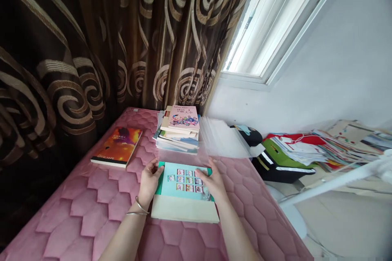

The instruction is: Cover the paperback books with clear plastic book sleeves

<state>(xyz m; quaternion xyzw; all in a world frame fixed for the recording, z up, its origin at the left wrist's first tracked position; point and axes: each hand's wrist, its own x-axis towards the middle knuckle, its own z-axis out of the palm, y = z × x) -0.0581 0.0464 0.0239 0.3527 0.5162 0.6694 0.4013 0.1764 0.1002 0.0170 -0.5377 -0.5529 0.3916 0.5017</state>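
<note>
Two bare forearms [239,228] reach in from the bottom edge over a pink quilted mattress [104,228], with thin silver bangles [137,210] on the left wrist. Between the hands lies a blue-green book [183,189], flat on the mattress, its panel of small cover pictures facing up and a cream strip [185,209] along the near side. Whether that strip is page or inner cover, I cannot tell.

The left hand [150,177] grips the far left corner, thumb on top and fingers curled at the edge. The right hand [214,179] holds the far right side, thumb laid over the pictures. A sheet of clear plastic film [180,155] shows past the book's far edge; how much of it lies under the book is hidden.

Beyond stands a stack of books [180,135] topped by a pink paperback [183,117], with a pile of clear plastic covers [225,136] just beside it on the right. An orange paperback [118,144] lies apart on the left.

The step in hand looks like setting book and film against each other. The next move seems to call for a steady hold on both corners, edges squared, and the film kept free of creases.
</note>
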